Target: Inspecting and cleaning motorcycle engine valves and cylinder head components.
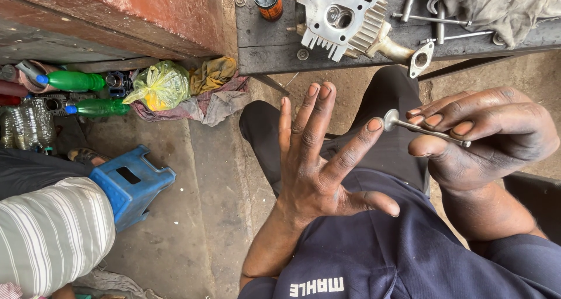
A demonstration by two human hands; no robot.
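Observation:
My right hand (485,135) grips a small metal engine valve (421,128) by its thin stem, the round head pointing left. My left hand (318,159) is spread open, palm up, over my lap, and its index fingertip touches the valve's round head. Both hands are smeared with dark grease. On the dark workbench (269,48) above my knees lies a finned aluminium cylinder head (342,18), with a small rusty can (269,0) to its left.
Metal rods and a grey rag (497,4) lie on the bench's right side. A blue plastic stool (133,182) stands on the concrete floor at left, beside another person's striped sleeve (52,235). Green bottles (87,94), a yellow bag (160,86) and rags sit against the wall.

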